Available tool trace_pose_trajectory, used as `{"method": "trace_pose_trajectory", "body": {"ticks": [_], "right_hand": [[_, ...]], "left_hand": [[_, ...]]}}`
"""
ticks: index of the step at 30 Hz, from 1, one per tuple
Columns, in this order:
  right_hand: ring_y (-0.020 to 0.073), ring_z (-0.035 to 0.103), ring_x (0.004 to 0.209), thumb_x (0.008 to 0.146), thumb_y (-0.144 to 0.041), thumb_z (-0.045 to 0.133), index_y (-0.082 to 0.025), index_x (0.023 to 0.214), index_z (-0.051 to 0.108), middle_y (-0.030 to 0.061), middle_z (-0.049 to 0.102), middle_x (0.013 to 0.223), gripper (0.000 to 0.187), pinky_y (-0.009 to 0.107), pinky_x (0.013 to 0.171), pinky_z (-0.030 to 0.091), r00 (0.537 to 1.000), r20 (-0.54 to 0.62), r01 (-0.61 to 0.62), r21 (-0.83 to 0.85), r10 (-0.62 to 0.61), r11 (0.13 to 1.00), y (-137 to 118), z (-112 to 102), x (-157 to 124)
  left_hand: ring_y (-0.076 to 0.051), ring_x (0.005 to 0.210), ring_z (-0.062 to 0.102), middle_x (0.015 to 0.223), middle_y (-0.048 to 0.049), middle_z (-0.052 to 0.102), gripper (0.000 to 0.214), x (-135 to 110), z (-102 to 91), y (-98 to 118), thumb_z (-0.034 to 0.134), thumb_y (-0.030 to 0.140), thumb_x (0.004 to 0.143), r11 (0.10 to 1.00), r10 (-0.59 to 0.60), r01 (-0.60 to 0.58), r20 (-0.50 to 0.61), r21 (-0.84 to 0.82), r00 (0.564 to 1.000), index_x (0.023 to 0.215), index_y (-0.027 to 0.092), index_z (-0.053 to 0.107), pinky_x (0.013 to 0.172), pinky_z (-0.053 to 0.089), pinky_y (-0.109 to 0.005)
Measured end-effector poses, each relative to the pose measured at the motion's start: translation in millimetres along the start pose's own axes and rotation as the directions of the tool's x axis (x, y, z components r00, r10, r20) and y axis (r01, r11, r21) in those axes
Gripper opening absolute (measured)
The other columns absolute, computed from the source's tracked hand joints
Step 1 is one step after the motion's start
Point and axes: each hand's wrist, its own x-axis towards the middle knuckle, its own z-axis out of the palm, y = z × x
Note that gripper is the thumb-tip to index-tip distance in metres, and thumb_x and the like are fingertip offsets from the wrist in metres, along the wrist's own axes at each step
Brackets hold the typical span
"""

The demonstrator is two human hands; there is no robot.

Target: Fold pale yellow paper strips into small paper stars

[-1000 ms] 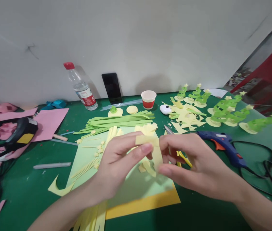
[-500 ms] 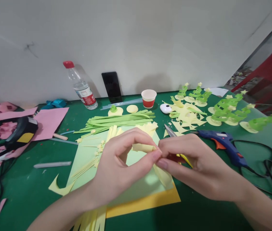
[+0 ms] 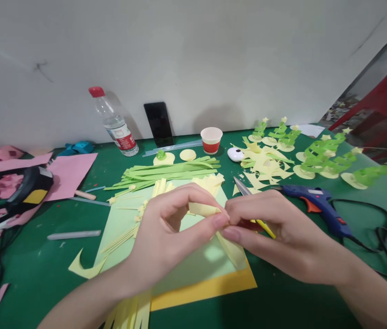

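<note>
My left hand [image 3: 169, 233] and my right hand [image 3: 275, 233] meet fingertip to fingertip over a light green sheet [image 3: 128, 224]. Both pinch a pale yellow paper strip [image 3: 204, 209], which bends at the pinch; its lower end [image 3: 234, 250] hangs down below the fingers. Just behind my right hand lie scissors [image 3: 244, 188] with yellow handles, partly hidden by the fingers. A yellow sheet [image 3: 207, 289] shows under the green one.
Green paper strips [image 3: 169, 172] lie behind the sheet, with yellow scraps [image 3: 265, 164] and small green paper trees [image 3: 320, 155] to the right. A blue glue gun [image 3: 316, 201] with a black cord sits right. A bottle [image 3: 113, 121], phone [image 3: 159, 123], cup [image 3: 211, 140] and pink paper [image 3: 66, 171] lie further back.
The yellow strip was held flat and upright between the hands; both hands have since closed in and folded it over, and now pinch it at the bend.
</note>
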Motion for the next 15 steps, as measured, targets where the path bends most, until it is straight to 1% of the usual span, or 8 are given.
{"method": "trace_pose_trajectory", "body": {"ticks": [3, 5, 9, 12, 15], "right_hand": [[0.0067, 0.031, 0.050, 0.090, -0.014, 0.046, -0.018, 0.058, 0.035, -0.0062, 0.034, 0.054, 0.034, 0.019, 0.046, 0.025, 0.999, 0.032, -0.022, 0.007, 0.022, 1.000, 0.9, -1.6, 0.3], [0.0066, 0.031, 0.050, 0.089, -0.014, 0.047, -0.018, 0.057, 0.034, -0.0061, 0.034, 0.054, 0.035, 0.019, 0.046, 0.025, 0.998, 0.052, -0.032, 0.008, 0.032, 0.999, 1.2, -2.4, 0.3], [0.0062, 0.031, 0.049, 0.089, -0.014, 0.048, -0.018, 0.056, 0.034, -0.0063, 0.034, 0.054, 0.035, 0.019, 0.046, 0.025, 0.997, 0.068, -0.035, 0.004, 0.035, 0.999, 0.5, -3.8, 0.2], [0.0062, 0.031, 0.048, 0.088, -0.012, 0.047, -0.018, 0.057, 0.036, -0.0064, 0.035, 0.053, 0.033, 0.019, 0.045, 0.025, 0.995, 0.098, -0.016, 0.032, 0.013, 0.999, -0.4, -4.9, 0.1], [0.0060, 0.030, 0.047, 0.089, -0.013, 0.047, -0.018, 0.058, 0.037, -0.0068, 0.033, 0.052, 0.033, 0.019, 0.044, 0.024, 0.990, 0.137, -0.025, 0.052, 0.018, 0.998, 0.2, -5.2, -0.1]], "left_hand": [[-0.009, 0.060, 0.057, 0.063, 0.0033, 0.066, 0.014, 0.3, -1.7, 0.3, 0.069, 0.009, 0.075, 1.000, -0.002, 0.002, 0.005, 0.014, 1.000, 0.066, 0.020, 0.069, 0.057, 0.047, -0.018], [-0.010, 0.059, 0.057, 0.061, 0.0025, 0.066, 0.015, -0.1, -2.6, 0.0, 0.068, 0.011, 0.077, 0.999, 0.018, -0.018, 0.007, 0.030, 1.000, 0.065, 0.020, 0.070, 0.056, 0.047, -0.018], [-0.011, 0.058, 0.059, 0.062, 0.0015, 0.068, 0.016, -0.3, -3.3, -1.0, 0.068, 0.010, 0.077, 0.992, 0.100, -0.099, -0.004, 0.081, 0.995, 0.065, 0.020, 0.072, 0.055, 0.048, -0.020], [-0.012, 0.057, 0.061, 0.061, 0.0015, 0.069, 0.017, -0.5, -3.2, -1.7, 0.069, 0.009, 0.075, 0.980, 0.171, -0.169, -0.010, 0.103, 0.985, 0.066, 0.022, 0.075, 0.054, 0.050, -0.022], [-0.012, 0.056, 0.061, 0.062, 0.0013, 0.070, 0.021, -1.5, -3.6, -2.5, 0.068, 0.005, 0.074, 0.976, 0.198, -0.195, -0.021, 0.094, 0.980, 0.069, 0.023, 0.077, 0.053, 0.050, -0.023]]}}
